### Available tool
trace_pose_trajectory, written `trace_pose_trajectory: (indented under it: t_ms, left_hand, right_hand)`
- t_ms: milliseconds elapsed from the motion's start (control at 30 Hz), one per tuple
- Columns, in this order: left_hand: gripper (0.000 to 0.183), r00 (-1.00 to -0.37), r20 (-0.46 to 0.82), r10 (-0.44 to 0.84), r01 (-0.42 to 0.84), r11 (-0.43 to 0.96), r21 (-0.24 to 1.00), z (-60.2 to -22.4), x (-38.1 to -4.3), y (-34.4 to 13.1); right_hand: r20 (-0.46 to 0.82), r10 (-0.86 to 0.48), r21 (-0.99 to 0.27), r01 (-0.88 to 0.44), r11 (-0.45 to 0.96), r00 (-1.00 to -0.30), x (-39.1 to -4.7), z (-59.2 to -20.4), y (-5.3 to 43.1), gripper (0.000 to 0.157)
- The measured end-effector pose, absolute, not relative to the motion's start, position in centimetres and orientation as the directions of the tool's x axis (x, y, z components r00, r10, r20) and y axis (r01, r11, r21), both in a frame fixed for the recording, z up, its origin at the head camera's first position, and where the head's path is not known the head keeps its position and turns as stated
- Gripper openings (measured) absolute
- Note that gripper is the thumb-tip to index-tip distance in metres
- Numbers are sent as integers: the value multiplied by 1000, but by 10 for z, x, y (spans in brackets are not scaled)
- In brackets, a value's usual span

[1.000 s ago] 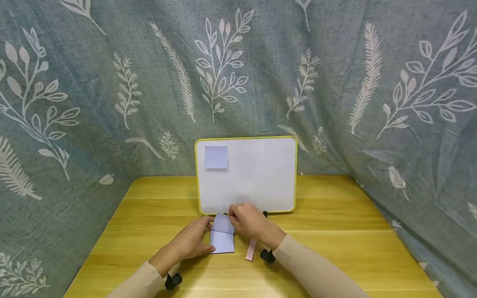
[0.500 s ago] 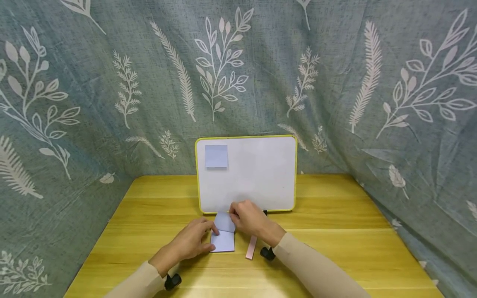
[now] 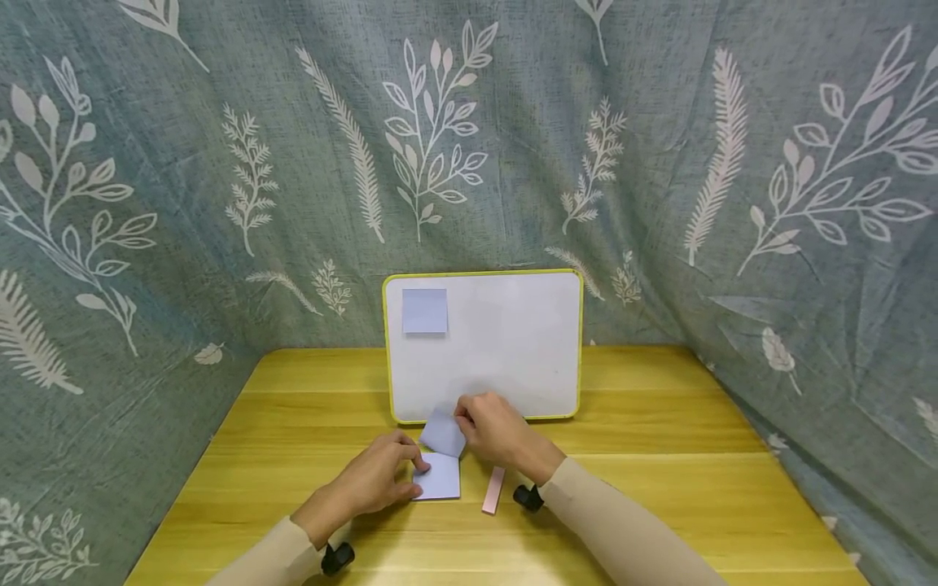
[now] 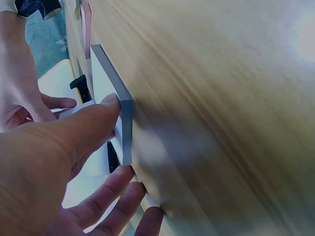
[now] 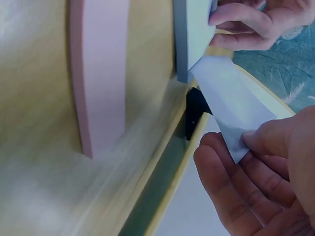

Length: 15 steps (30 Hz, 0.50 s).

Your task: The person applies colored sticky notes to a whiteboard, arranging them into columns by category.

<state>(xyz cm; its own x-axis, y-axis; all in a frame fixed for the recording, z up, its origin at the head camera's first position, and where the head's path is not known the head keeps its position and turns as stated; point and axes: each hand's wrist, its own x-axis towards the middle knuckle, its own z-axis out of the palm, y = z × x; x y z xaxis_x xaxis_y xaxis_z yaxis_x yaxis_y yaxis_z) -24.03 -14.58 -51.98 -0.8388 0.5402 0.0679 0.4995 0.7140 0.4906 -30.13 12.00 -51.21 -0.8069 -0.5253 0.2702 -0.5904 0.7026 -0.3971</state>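
In the head view my right hand (image 3: 498,431) pinches a pale blue sticky note (image 3: 442,433) between thumb and fingers. The note is lifted and turned slantwise behind the pale blue sticky note pad (image 3: 442,480). In the right wrist view the note (image 5: 231,93) is bent, its far end meeting the pad's corner; whether it still sticks there, I cannot tell. My left hand (image 3: 374,476) rests at the pad's left side, thumb and bent index finger pressing on its top. The left wrist view shows the other fingers (image 4: 118,196) stretched along the table beside the pad (image 4: 110,93).
A whiteboard (image 3: 506,350) with a yellow frame stands just behind the hands on black feet. One blue sticky note (image 3: 425,311) is on its upper left. A narrow pink pad (image 3: 493,490) lies right of the blue pad. Patterned cloth (image 3: 469,163) surrounds the wooden table (image 3: 308,407).
The right hand has moved slightly right, swinging the note from straight above the pad to a slant. The left index finger has shifted from the pad's far left edge onto its top.
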Motion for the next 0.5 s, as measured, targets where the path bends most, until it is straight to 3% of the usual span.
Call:
trace_pose_trajectory:
  t_ms: [500]
  left_hand:
    - [21, -848, 46, 528, 475, 720, 505, -517, -241, -142]
  right_hand:
    - [488, -440, -487, -654, 580, -754, -288, -486, 127, 5]
